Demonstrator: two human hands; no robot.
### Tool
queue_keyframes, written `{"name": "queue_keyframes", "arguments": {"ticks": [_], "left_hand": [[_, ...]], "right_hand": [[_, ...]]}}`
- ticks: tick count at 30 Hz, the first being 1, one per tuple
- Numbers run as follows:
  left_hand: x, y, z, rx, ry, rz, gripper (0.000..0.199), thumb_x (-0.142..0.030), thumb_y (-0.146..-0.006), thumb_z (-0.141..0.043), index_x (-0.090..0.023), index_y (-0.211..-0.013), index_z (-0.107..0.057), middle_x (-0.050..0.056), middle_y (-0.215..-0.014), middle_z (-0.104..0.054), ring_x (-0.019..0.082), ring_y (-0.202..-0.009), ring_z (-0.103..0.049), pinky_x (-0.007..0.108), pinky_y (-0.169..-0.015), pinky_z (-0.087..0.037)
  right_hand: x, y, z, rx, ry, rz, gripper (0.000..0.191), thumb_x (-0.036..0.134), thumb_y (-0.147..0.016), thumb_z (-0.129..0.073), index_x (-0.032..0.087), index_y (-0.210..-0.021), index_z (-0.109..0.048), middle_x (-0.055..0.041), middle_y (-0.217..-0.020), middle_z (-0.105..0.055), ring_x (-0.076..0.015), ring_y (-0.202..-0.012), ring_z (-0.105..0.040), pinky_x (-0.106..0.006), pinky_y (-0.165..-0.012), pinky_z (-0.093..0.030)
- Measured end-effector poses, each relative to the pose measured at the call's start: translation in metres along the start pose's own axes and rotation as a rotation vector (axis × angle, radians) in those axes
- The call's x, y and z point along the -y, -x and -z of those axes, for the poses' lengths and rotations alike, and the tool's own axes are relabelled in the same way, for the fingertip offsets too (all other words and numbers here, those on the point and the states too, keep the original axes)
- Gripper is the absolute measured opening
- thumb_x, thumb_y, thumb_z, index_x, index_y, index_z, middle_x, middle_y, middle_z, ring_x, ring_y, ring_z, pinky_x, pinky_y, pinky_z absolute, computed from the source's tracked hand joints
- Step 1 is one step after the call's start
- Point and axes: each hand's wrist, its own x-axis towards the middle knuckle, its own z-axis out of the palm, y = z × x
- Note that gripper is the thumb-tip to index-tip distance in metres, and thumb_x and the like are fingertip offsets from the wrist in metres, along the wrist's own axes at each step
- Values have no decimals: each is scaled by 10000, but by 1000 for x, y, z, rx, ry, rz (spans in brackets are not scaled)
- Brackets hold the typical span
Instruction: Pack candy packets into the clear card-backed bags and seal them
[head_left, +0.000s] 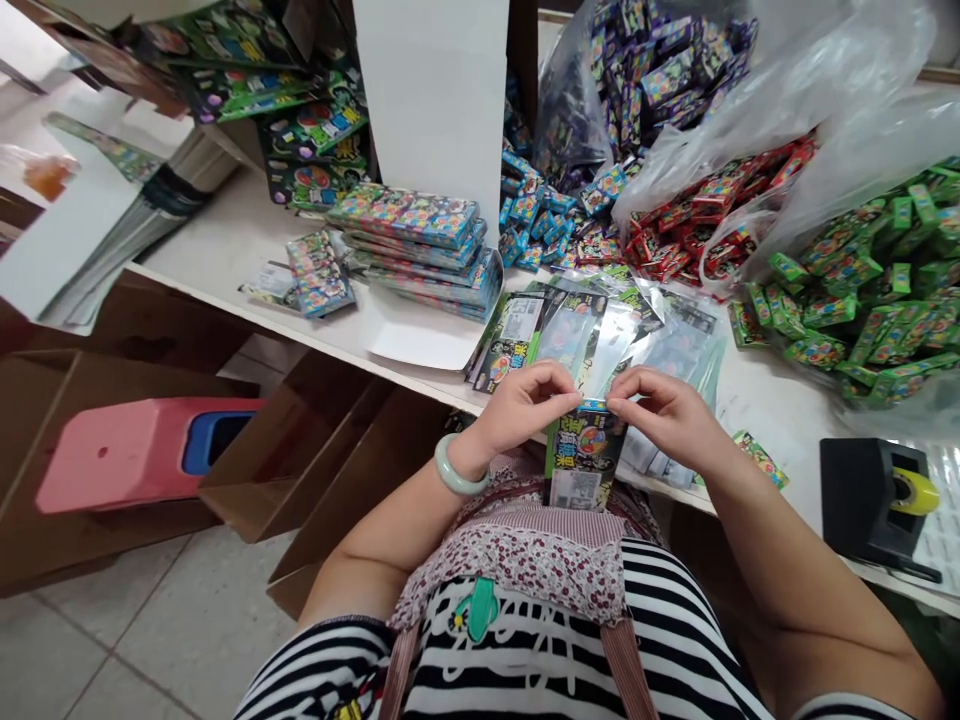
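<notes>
A dark printed packet [585, 455] hangs upright at the table's front edge, over my lap. My left hand [529, 405] pinches its top left corner between thumb and fingers. At the top right corner my right hand [660, 410] pinches it the same way. A thin blue strip shows along the packet's top between my fingertips. Just beyond my hands, clear printed bags [574, 330] lie spread on the table. Behind them are small blue boxes [536, 215], red boxes [712, 205] and green boxes [885, 290].
A stack of filled packs [420, 240] sits by a white card box [435, 340]. The black tape dispenser [862, 490] stands at the right. Purple boxes [637, 70] fill a plastic bag at the back. Cardboard boxes [277, 450] and a pink stool [120, 455] are below left.
</notes>
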Motion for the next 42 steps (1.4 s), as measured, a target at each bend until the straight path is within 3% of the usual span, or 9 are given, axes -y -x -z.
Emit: {"name": "queue_keyframes", "arguments": {"ticks": [6,10,14,21,24,29,32,37,42], "left_hand": [[-3,3,17,212,-105,-110,121,-307,-882,-705,-189,-857,-698,59,-931,-681,154,-882,-648,299,-777,-527],[7,13,10,122,-110,-125,118,-287,-875,-713,-193,-925,-662,45,-918,-662,142,-862,-644,277,-750,-534],[16,18,-1,50,-102,-100,241,-287,-896,-686,-212,-1117,-626,52,-978,-652,146,-889,-644,273,-756,-540],[23,15,-5,-38,-255,-289,75,-204,-924,-637,-219,-988,-674,30,-929,-651,152,-911,-634,318,-810,-524],[30,14,-4,-90,-290,-243,89,-178,-919,-639,-236,-978,-672,8,-933,-639,145,-903,-620,312,-805,-504],[41,7,-5,-95,-222,-162,38,-243,-920,-652,-255,-954,-665,-1,-936,-621,180,-902,-597,359,-795,-481],[39,3,-9,-99,-227,-158,8,-258,-914,-661,-260,-921,-663,8,-909,-620,184,-877,-601,366,-767,-485],[34,1,-14,-86,-287,-187,15,-231,-899,-659,-238,-912,-654,7,-896,-627,152,-864,-614,308,-758,-498],[32,3,-13,-91,-330,-178,23,-241,-897,-648,-225,-913,-646,12,-900,-632,156,-877,-622,306,-782,-512]], "right_hand": [[-4,14,-2,-50,146,208,76,294,-919,-646,232,-883,-671,-52,-917,-673,-168,-841,-631,-295,-672,-518],[-15,23,-12,-155,205,317,104,198,-899,-656,254,-986,-659,-49,-960,-678,-182,-899,-637,-341,-757,-534],[-24,26,-23,-249,182,318,98,180,-902,-637,254,-963,-654,-44,-947,-673,-187,-894,-639,-370,-792,-533],[-27,33,-35,-336,96,208,178,243,-932,-579,258,-1084,-668,-84,-1108,-681,-209,-1050,-635,-379,-838,-545],[-41,48,-10,-381,143,91,213,299,-925,-578,255,-1112,-669,-97,-1201,-669,-217,-1147,-604,-373,-860,-537],[-94,103,82,-782,362,-264,223,340,-874,-567,200,-982,-703,-81,-1002,-693,-190,-843,-634,-353,-775,-516],[-121,118,119,-789,484,-436,261,321,-842,-569,161,-984,-718,-99,-1005,-677,-181,-761,-596,-365,-797,-502],[-135,86,125,-577,555,-612,236,304,-835,-594,166,-964,-736,-109,-1100,-645,-183,-817,-586,-354,-886,-454],[-139,74,122,-595,439,-660,130,305,-772,-627,180,-785,-658,-63,-899,-655,-179,-796,-579,-329,-805,-467]]}}
